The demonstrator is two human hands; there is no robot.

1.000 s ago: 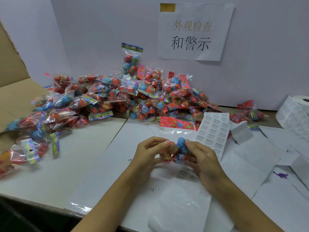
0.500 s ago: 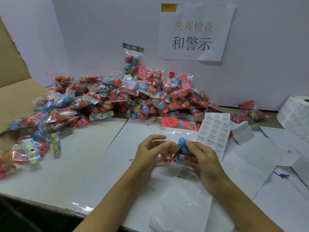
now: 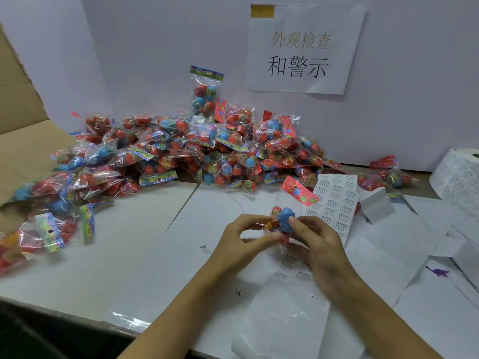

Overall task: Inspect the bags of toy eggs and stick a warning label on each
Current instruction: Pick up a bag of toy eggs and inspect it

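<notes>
On wall sign (image 3: 303, 47): "外观检查 和警示"

Pale wall (image 3: 145, 60) with taped paper sign (image 3: 303, 47); white table (image 3: 77, 268); cardboard flap (image 3: 23, 130) at left.

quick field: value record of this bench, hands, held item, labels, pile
left hand: grips the held bag
right hand: grips the held bag
held bag: clear, red and blue toy eggs, raised off the paper
label sheet: flat, just beyond the right hand
label roll: far right
bag pile: against the wall
cardboard box: left
</notes>
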